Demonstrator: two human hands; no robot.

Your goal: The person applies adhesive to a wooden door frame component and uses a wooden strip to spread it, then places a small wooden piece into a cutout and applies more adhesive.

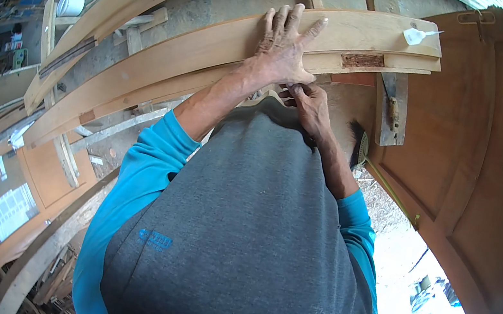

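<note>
My left hand (284, 48) lies with its fingers spread on a long pale wooden board (354, 34), pressing on its upper face. Close below its thumb, my right hand (312, 109) is at the board's near edge, fingers drawn together. What those fingers hold, if anything, is hidden. A rough rectangular recess (362, 61) is cut in the near strip of the wood, to the right of both hands. On the board's right end lies a small white squeeze bottle (415, 36) with a thin nozzle.
A brown panelled wooden door (444, 127) stands at the right. Beside it, a tool with a worn handle (394, 110) rests on a short plank, with a dark-bristled brush (358, 140) below. More boards (106, 18) and a white tub (70, 6) are at the left.
</note>
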